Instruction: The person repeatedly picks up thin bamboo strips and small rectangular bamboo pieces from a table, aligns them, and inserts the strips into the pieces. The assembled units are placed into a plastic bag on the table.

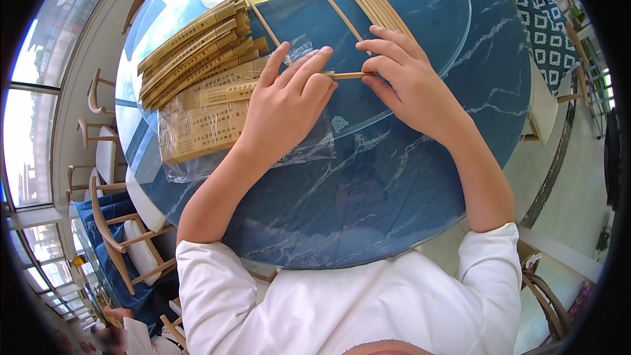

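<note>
r hand (pixel 411 79): thumb + index pinched on wooden chopstick (pixel 350 75), other fingers loosely extended. l hand (pixel 282 102): fingers part-spread over paper sleeve (pixel 230 93); can't tell if gripping. chopstick lies btwn hands, l end at sleeve. clear plastic bag (pixel 305 152), below l hand: contains flat paper sleeves (pixel 202 130).

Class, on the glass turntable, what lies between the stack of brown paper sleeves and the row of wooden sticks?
In the head view, a single stick lies beside the paper sleeves, and a second stick nearer the row of wooden sticks.
</note>
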Tool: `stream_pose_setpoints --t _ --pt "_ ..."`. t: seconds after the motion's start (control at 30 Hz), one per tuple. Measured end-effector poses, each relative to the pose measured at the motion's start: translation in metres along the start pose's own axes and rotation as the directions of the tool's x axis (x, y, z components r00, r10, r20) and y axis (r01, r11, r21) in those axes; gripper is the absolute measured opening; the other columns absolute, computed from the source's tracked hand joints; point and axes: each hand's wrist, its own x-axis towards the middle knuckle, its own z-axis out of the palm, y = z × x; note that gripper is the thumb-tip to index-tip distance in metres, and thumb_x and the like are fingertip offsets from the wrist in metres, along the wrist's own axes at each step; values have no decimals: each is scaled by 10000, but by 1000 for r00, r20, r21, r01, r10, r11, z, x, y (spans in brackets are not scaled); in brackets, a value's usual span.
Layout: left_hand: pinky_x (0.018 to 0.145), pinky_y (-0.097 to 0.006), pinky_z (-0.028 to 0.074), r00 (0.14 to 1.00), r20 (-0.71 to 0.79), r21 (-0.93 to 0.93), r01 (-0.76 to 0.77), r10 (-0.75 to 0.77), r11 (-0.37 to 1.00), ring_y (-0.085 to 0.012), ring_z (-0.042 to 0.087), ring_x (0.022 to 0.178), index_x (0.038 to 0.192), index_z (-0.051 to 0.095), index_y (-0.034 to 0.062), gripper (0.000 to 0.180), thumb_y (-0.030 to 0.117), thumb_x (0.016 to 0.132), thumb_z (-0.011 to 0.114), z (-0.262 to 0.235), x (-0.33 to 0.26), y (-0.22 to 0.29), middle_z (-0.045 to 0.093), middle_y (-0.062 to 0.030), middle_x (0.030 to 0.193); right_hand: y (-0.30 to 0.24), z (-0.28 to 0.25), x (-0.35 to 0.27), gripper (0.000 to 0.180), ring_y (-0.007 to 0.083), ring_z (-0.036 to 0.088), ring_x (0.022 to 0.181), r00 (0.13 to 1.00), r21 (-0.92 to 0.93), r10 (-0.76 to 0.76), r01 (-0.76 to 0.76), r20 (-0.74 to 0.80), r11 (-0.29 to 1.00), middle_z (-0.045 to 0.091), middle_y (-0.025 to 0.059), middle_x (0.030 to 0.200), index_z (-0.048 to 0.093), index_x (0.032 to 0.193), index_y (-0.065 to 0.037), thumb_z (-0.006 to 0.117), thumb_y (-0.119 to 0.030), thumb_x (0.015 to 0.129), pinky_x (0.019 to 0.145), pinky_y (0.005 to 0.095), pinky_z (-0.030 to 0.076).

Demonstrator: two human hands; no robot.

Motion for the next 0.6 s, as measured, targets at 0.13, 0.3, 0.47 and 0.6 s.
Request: stream_pose_setpoints --t 0.13,0.3,0.47,0.6 --pt "1261 -534 352 999 8 107 50 -52 993 -215 688 1271 970 651 122 168 176 940 807 -3 -16 4 706 -45 1398 -8 0 -1 91 337 556 1416 1000 -115 -21 23 15 993 694 98 1341 720 1012 -44 739 -124 973 1204 517 424" --pt "1284 -563 295 997 -15 167 72 -71 983 -188 637 1331 944 656 127 164 168 924 814 2 -16 13 632 -32 1476 -16 12 -5 79 317 577 1389 1000 -210 -11 15 17 978 698 102 1334 726 1020 -50 728 -116 977 1194 523 430" --pt "1250 -634 319 997 -47 49 71 -69 996 -189 624 1316 943 642 94 164 200 957 765 9 -20 8 589 -48 1490 -23 19 -4 82 319 589 1366 1000 -178 5 -7 -12 984 702 110 1288 729 1023 -50 741 -102 961 1177 516 441" --pt "1245 -639 324 996 -1 -2 86 -86 996 -202 623 1301 944 644 95 169 207 959 770 8 -19 9 584 -50 1488 -27 23 -5 116 312 635 1240 999 -145 10 -16 -42 989 691 95 1101 725 1034 -44 760 -68 926 1149 511 459"
